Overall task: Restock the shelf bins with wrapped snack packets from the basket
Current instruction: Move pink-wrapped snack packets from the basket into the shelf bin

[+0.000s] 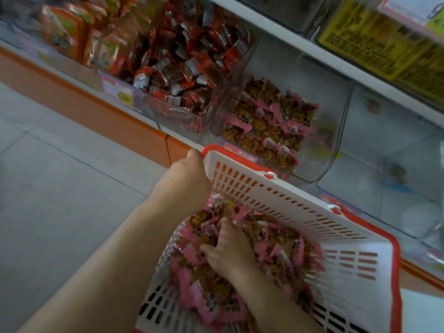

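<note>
My right-hand fingers [217, 239] are spreading and digging into the pink-edged clear-wrapped snack packets [283, 251] heaped in the white slotted plastic basket with the red rim [288, 207], though blur is hiding whether they are pinching any. My left hand [189, 174] is gripping the basket's corner, tilting it toward the clear plastic shelf bin [264, 126]. Tipping further, I am risking packets sliding onto the floor [60, 188].

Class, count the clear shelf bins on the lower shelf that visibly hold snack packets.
3: the orange-packet bin at far left, the red-packet bin beside it, and the pink-packet bin just above the basket. Bins further right look nearly bare, though blurred.
</note>
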`<state>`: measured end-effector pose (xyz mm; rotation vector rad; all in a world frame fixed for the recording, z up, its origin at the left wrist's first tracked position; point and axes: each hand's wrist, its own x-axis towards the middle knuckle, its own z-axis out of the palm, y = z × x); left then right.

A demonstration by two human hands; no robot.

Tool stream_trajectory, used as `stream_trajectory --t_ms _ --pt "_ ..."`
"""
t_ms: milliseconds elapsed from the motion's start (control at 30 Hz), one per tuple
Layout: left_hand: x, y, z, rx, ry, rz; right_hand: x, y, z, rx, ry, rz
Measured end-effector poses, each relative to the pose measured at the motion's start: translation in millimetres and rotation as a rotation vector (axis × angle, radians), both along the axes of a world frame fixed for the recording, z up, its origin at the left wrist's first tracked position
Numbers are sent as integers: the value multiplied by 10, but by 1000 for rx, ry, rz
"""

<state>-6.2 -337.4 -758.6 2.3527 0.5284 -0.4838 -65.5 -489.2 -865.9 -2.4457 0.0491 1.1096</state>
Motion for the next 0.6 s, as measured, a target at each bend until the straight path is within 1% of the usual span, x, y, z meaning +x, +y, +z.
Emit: stream_trajectory --t_ms 67,167,267,333,367,400,467,500,533,600 --pt "4 -23 41 -16 30 10 -64 15 -100 3 -33 -53" --pt "20 -36 77 -46 63 30 -51 10 -112 21 -33 -63" --pt "47 -28 77 -22 68 59 8 -11 -29 79 -80 -106" --pt "49 -29 98 18 46 116 67 -65 106 133 -97 -161" --pt "44 -27 119 52 6 149 98 -105 201 169 -96 -194" --pt "38 -27 148 96 -71 168 131 -149 328 212 -93 -241" --pt "7 -56 214 112 -285 157 187 -273 632 307 -81 -345" --pt "-10 -85 235 64 -358 132 212 -347 795 349 -97 -377" --pt "-25 -128 245 -5 -378 92 236 -427 937 385 -132 -401" --pt "-65 -236 248 -195 -280 -15 292 -590 1182 444 -231 -430"
